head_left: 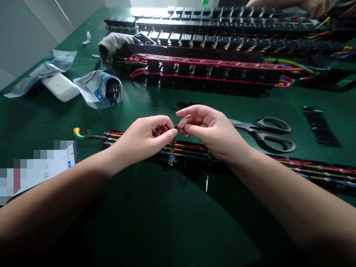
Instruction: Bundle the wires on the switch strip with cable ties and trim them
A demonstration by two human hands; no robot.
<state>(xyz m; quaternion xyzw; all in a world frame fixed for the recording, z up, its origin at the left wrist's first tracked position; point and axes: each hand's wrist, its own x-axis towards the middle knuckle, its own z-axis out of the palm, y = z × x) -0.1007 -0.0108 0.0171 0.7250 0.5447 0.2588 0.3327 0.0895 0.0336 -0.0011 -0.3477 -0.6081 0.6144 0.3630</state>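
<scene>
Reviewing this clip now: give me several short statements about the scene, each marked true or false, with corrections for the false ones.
1. The scissors lie on the green table. True.
2. The right hand grips the scissors. False: its fingertips are close to the left hand, by a thin black tie.
3. The opened plastic bag contains thin black pieces. True.
4. The lead tip at the left end of the wired strip is blue. False: it is yellow.
5. Another person's hand shows at the upper right. True.
6. The phone lies at the picture's right. False: it lies at the left.
</scene>
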